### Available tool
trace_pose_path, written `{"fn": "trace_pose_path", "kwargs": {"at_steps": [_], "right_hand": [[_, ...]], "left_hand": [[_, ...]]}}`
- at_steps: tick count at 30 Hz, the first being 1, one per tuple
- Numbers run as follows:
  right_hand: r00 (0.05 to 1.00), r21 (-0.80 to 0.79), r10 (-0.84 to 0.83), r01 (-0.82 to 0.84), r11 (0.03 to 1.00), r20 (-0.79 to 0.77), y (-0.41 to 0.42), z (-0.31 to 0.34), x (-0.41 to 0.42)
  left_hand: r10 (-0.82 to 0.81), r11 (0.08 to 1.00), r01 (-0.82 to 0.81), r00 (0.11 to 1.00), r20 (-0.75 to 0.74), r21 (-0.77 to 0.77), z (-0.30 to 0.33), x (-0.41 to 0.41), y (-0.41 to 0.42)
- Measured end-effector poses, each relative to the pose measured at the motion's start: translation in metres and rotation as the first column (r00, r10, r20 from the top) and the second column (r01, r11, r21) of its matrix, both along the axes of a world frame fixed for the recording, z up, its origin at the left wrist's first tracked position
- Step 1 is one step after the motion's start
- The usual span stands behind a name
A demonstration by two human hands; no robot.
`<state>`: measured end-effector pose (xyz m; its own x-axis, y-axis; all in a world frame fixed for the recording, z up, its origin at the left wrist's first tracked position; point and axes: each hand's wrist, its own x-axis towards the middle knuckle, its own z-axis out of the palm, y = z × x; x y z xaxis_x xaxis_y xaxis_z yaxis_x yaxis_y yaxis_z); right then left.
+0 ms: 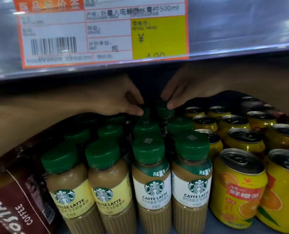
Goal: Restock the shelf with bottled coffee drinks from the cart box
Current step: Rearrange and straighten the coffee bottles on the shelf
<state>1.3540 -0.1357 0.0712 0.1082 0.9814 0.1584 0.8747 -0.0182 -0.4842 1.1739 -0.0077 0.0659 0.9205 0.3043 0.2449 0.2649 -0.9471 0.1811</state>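
Note:
Green-capped coffee bottles stand in rows on the shelf: yellow-labelled cheese latte bottles (110,191) at left, white-labelled caffe latte bottles (153,186) beside them. Both my hands reach deep under the upper shelf. My left hand (123,98) pinches the green cap of a rear bottle (146,112) in the caffe latte rows. My right hand (182,88) pinches the cap of the neighbouring rear bottle (164,109). The bodies of both rear bottles are hidden behind the front ones. The cart box is out of view.
The upper shelf edge with a large price tag (103,31) hangs low over my hands. Yellow orange-drink cans (238,188) fill the shelf to the right. A brown Costa coffee pack (17,200) leans at the left.

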Motion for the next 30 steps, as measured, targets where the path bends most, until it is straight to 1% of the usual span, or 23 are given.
{"fn": "trace_pose_path", "kwargs": {"at_steps": [5,8,13,16,21,24,26,28,30], "right_hand": [[1.0,-0.028,0.012,-0.012,1.0,0.002,0.009,-0.004,0.004],[1.0,-0.037,0.006,-0.006,0.999,-0.003,0.008,-0.003,0.003],[0.997,-0.037,0.01,-0.007,0.999,0.072,-0.006,-0.002,-0.002],[1.0,-0.027,0.006,-0.005,1.0,0.016,-0.014,-0.004,-0.004],[1.0,-0.02,0.01,-0.01,1.0,-0.002,-0.02,-0.005,-0.006],[1.0,-0.037,0.024,-0.025,0.999,-0.018,-0.021,-0.003,-0.004],[0.997,-0.052,0.043,-0.046,0.998,-0.063,-0.021,-0.002,0.0],[0.991,-0.024,0.048,-0.051,0.998,-0.123,-0.017,-0.001,0.008],[0.985,0.033,0.023,-0.018,0.999,-0.17,-0.009,-0.001,0.02]], "left_hand": [[-0.006,1.0,0.006,1.0,-0.031,0.004,0.0,0.01,0.004],[-0.004,1.0,0.003,0.999,-0.039,-0.027,0.002,0.011,0.002],[-0.036,0.998,0.034,0.998,-0.051,-0.055,0.005,0.007,-0.003],[-0.076,0.995,0.073,0.997,-0.034,-0.068,0.004,0.003,-0.006],[-0.105,0.992,0.104,0.994,-0.02,-0.074,0.003,0.0,-0.007],[-0.113,0.99,0.112,0.994,0.004,-0.084,0.001,-0.002,-0.007],[-0.121,0.987,0.12,0.993,0.0,-0.108,0.002,-0.004,-0.007],[-0.118,0.983,0.115,0.993,-0.017,-0.143,0.005,-0.005,-0.006],[-0.099,0.983,0.099,0.995,0.01,-0.154,0.009,-0.005,0.001]]}}
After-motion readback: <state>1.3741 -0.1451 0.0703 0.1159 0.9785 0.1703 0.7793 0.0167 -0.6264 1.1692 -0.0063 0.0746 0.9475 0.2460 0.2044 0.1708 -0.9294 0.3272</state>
